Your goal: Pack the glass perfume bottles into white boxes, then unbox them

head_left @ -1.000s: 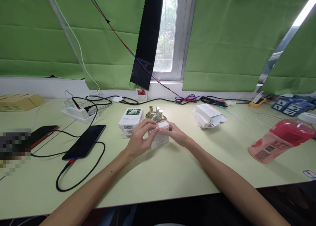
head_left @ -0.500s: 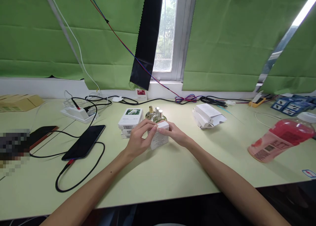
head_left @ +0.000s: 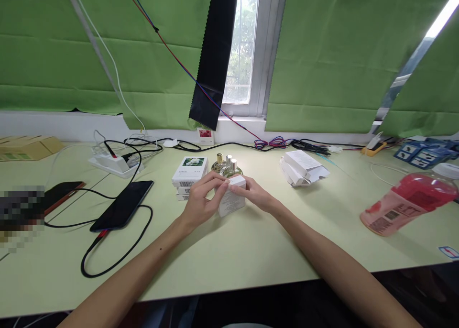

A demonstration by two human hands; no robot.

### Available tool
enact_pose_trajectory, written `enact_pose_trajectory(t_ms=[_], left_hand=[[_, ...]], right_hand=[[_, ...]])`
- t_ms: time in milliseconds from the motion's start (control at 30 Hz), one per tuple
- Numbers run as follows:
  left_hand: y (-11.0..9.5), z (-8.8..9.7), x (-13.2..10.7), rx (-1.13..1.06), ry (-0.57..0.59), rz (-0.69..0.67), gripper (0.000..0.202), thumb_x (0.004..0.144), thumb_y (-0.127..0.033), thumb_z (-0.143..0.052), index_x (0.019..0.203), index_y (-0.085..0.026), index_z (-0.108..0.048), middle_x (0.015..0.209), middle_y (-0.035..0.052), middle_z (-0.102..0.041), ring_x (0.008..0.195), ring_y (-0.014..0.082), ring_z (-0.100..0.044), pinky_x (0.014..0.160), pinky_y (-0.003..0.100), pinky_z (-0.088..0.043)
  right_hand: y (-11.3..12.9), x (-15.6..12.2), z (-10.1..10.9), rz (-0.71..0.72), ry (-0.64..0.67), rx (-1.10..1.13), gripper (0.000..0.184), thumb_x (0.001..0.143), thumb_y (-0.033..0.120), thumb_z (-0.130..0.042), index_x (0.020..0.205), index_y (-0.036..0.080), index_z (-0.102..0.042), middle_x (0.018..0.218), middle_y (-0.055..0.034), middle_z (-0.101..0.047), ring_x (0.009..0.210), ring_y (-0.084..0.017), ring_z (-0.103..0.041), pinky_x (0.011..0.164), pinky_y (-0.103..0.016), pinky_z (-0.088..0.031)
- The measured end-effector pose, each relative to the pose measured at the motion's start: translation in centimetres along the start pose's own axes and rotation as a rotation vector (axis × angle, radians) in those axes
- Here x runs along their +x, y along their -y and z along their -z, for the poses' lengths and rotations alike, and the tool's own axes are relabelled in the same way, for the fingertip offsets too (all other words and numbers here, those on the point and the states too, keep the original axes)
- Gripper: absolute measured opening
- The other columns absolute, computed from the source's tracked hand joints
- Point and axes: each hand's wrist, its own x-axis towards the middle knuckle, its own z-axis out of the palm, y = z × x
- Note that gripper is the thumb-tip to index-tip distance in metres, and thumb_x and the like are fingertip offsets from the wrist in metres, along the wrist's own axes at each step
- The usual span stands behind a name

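A small white carton [head_left: 232,200] stands upright on the pale green table [head_left: 251,251], held between both hands. My left hand [head_left: 202,200] grips its left side, fingers curled over the top edge. My right hand [head_left: 255,194] holds the right side and pinches the top flap. Just behind the carton stand three glass bottles with metal caps [head_left: 227,165]. To the left lies a stack of white boxes with a flower picture [head_left: 190,173].
A pile of flat white cartons [head_left: 301,167] lies to the right. A red bottle [head_left: 409,203] lies on its side far right. Two phones [head_left: 122,204] with black cables, a power strip [head_left: 114,164] and brown boxes [head_left: 27,147] are to the left.
The hands have shifted only slightly on the carton's top; the carton stays in the same spot.
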Motion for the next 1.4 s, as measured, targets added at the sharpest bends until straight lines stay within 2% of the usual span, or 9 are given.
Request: enact_pose_trajectory(t_ms=[200, 500, 767, 1000, 1400], left_hand=[[0.11, 0.06, 0.05, 0.009, 0.007, 0.010, 0.014, 0.096, -0.015, -0.060, 0.088, -0.019, -0.071, 0.091, 0.0052, -0.069, 0.082, 0.0154, -0.066, 0.071, 0.028, -0.053], [-0.27, -0.25, -0.08, 0.068, -0.046, -0.069, 0.012, 0.094, -0.011, -0.061, 0.097, -0.018, -0.069, 0.092, 0.0060, -0.069, 0.085, 0.0166, -0.067, 0.075, 0.030, -0.054], [-0.16, -0.44, -0.51, 0.125, -0.059, -0.007, 0.010, 0.095, -0.014, -0.059, 0.102, -0.019, -0.063, 0.090, 0.0031, -0.069, 0.078, 0.0139, -0.065, 0.071, 0.027, -0.055], [-0.12, -0.65, -0.72, 0.107, -0.120, 0.053, 0.007, 0.095, -0.018, -0.060, 0.092, -0.020, -0.054, 0.090, 0.0027, -0.068, 0.079, 0.0135, -0.066, 0.073, 0.027, -0.058], [-0.20, -0.40, -0.37, 0.098, -0.059, 0.074, 0.010, 0.097, -0.021, -0.056, 0.087, -0.020, -0.053, 0.088, 0.0036, -0.065, 0.077, 0.0138, -0.061, 0.069, 0.027, -0.055]], right_hand=[[-0.05, 0.04, 0.04, -0.005, -0.001, -0.017, 0.050, 0.081, 0.061, -0.075, 0.106, 0.018, -0.064, 0.097, -0.0044, -0.059, 0.089, -0.019, -0.054, 0.074, -0.030, -0.042], [0.02, -0.05, 0.01, 0.011, -0.003, -0.049, 0.046, 0.084, 0.059, -0.072, 0.104, 0.018, -0.064, 0.096, -0.0031, -0.059, 0.087, -0.018, -0.054, 0.072, -0.028, -0.041], [-0.15, 0.06, -0.01, -0.008, -0.011, -0.042, 0.046, 0.083, 0.059, -0.073, 0.100, 0.018, -0.062, 0.095, -0.0032, -0.060, 0.088, -0.018, -0.055, 0.074, -0.029, -0.042], [0.15, 0.01, -0.16, -0.010, -0.028, -0.051, 0.050, 0.080, 0.062, -0.073, 0.100, 0.017, -0.061, 0.096, -0.0045, -0.062, 0.088, -0.019, -0.057, 0.075, -0.030, -0.043], [0.32, -0.03, -0.25, -0.007, -0.038, -0.057, 0.051, 0.080, 0.063, -0.074, 0.099, 0.017, -0.061, 0.094, -0.0043, -0.061, 0.087, -0.018, -0.055, 0.073, -0.029, -0.043]])
